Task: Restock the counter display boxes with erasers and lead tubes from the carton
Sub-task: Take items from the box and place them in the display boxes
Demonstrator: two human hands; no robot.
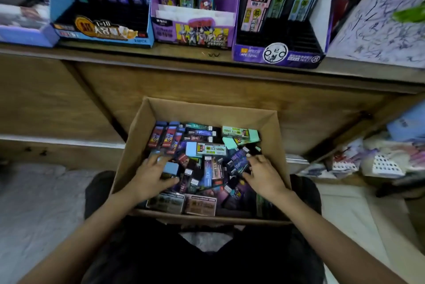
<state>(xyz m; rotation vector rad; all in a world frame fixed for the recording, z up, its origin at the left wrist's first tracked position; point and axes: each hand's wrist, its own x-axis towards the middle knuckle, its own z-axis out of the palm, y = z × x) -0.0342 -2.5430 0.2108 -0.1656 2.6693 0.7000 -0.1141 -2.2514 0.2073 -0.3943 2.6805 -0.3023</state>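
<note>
Corrugated cardboard carton [207, 112] below the wooden counter [110, 50], heaped with glossy rectangular packs [207, 149]: left hand [150, 176] pinches a pale-blue block [170, 168]; right hand [264, 175] rests spread-fingered on dark purple tubes [239, 160].

Wooden counter [207, 54], far side of the scene. Standing directly on it, left to right:
- pale blue box [25, 35], partly out of view
- blue display box [103, 33]
- purple display box [193, 30]
- dark violet display box [278, 56]
- scribbled white board [379, 30], tilted, at the right end
</note>
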